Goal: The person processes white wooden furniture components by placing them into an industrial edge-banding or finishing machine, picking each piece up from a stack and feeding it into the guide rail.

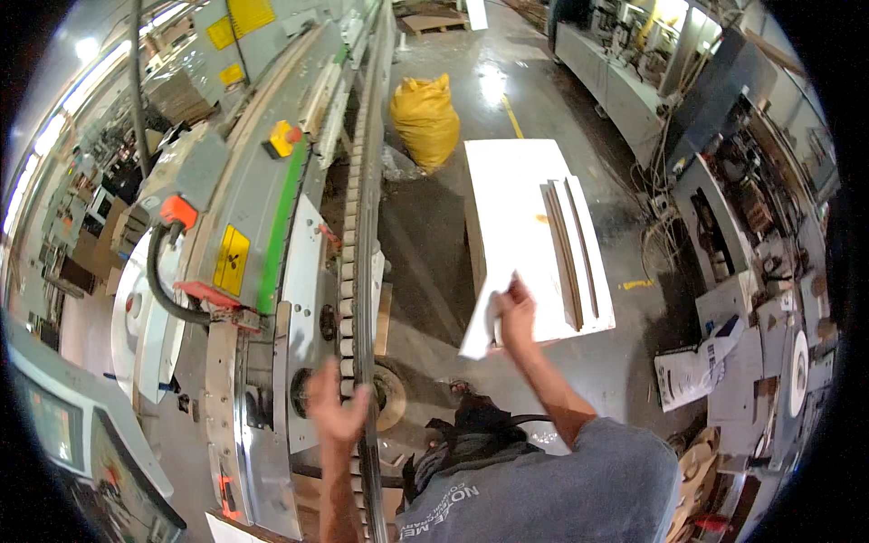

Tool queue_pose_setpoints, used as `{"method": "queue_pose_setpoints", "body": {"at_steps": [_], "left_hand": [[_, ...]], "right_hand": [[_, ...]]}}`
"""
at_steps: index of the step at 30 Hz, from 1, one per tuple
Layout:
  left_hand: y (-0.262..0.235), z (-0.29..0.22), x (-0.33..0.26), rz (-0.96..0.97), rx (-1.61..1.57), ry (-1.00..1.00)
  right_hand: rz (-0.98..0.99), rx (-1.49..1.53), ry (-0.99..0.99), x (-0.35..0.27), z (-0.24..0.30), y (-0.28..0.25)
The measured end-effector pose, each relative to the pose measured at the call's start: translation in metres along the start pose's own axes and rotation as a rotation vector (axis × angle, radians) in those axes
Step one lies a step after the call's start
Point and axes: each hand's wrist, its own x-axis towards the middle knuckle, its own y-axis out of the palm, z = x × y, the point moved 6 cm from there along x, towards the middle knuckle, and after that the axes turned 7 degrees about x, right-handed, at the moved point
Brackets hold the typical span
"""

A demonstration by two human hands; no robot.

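Observation:
My right hand (517, 315) is closed at the near end of a stack of white boards (511, 176). Its fingers grip a white panel (480, 328), which tilts out past the stack's near left corner; how far it extends is hard to tell against the white boards. A few narrow white strips with brown edges (565, 253) lie along the stack's right side. My left hand (337, 407) is somewhat blurred, its fingers apart and nothing in them. It hovers over the roller track (348, 271) of the long grey machine (213, 217).
A red button on a yellow box (283, 138) sits on the machine, above a green strip (282, 226). A yellow sack (425, 122) stands on the floor beyond the track. Another machine (625, 100) and loose cables (665, 244) line the right. A screen panel (54, 421) is at lower left.

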Motion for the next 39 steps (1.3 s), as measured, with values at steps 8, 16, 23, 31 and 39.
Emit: {"method": "queue_pose_setpoints", "body": {"at_steps": [8, 16, 23, 31, 39], "left_hand": [[-0.026, 0.001, -0.057, -0.082, 0.176, 0.075], [-0.136, 0.100, -0.239, -0.165, 0.380, -0.307], [-0.183, 0.132, -0.291, -0.282, 0.397, -0.441], [-0.195, 0.195, -0.299, -0.399, 0.463, -0.344], [-0.202, 0.192, -0.317, -0.600, 0.667, -0.461]], "right_hand": [[0.670, 0.271, 0.257, -0.206, -0.032, 0.179], [1.325, 0.136, 0.502, -0.321, -0.022, 0.238], [1.585, -0.065, 0.505, -0.400, -0.114, 0.301], [1.560, -0.105, 0.431, -0.418, -0.120, 0.347], [1.568, 0.173, 0.565, -0.427, -0.140, 0.365]]}}
